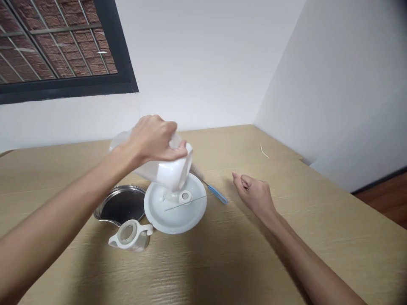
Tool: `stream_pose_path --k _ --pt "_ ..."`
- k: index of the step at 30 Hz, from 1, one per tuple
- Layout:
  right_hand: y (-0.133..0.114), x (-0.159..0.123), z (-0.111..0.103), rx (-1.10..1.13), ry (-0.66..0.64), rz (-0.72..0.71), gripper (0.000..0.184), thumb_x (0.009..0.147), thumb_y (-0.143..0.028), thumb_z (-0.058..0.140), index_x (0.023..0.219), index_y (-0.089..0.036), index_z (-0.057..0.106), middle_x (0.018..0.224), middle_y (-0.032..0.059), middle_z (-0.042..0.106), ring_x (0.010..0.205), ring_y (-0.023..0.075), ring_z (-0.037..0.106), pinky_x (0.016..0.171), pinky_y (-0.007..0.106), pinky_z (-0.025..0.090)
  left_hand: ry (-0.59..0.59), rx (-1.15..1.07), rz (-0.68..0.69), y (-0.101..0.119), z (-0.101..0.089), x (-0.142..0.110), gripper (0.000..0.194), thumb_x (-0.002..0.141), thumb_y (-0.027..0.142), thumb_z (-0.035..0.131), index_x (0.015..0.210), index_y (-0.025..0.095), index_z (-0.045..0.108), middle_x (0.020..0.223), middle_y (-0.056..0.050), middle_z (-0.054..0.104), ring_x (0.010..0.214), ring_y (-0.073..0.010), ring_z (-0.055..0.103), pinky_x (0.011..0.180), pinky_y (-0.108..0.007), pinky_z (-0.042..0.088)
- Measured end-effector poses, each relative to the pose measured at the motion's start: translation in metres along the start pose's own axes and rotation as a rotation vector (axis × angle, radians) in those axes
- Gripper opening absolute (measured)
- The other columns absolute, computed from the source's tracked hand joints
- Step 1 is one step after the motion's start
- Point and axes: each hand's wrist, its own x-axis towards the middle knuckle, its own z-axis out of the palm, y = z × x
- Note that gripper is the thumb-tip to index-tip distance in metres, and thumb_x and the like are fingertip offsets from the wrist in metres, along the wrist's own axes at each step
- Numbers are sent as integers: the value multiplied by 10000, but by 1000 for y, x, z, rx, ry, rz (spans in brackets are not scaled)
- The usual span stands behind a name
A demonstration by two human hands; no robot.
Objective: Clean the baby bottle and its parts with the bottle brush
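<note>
My left hand [155, 137] grips a white, partly see-through jug-like container [171, 173], tipped on its side above a white round dish [171, 224]. In the dish lie a small white ring-shaped piece [185, 197] and a thin straight rod [170, 208], whose tip reaches past the rim. Over the table to the right, my right hand [254, 192] is closed in a loose fist, with nothing visible in it. Between the dish and this hand rests a brush with a blue handle [218, 195], its bristles partly behind the container.
Left of the dish is a shiny metal pan [122, 205] with a dark inside. In front of it stands a small white piece with a round opening and side lugs [130, 237]. A thin white bent strip [263, 151] lies farther back on the wooden table [229, 262].
</note>
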Motion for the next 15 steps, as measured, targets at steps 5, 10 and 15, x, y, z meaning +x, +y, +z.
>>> stream_pose_path --k 5,10,15 --pt "6 1 1 7 13 7 516 960 -517 387 597 -243 144 596 -55 119 512 92 173 507 277 188 -29 2 -111 -27 -18 -35 398 750 546 496 537 250 336 429 35 320 422 -117 282 490 -299 246" --pt "7 0 2 -18 -2 43 511 954 -528 394 601 -247 154 593 -55 130 501 96 205 497 267 214 -92 -154 -49 -7 -20 -51 379 771 523 484 537 244 377 417 23 412 386 -121 376 450 -274 263" --pt "3 -5 1 -7 -40 13 487 929 -551 392 598 -255 190 573 -52 169 473 104 250 470 245 280 -147 -177 -10 32 -12 -27 441 807 554 497 680 169 670 579 -97 668 502 -232 600 462 -312 297"
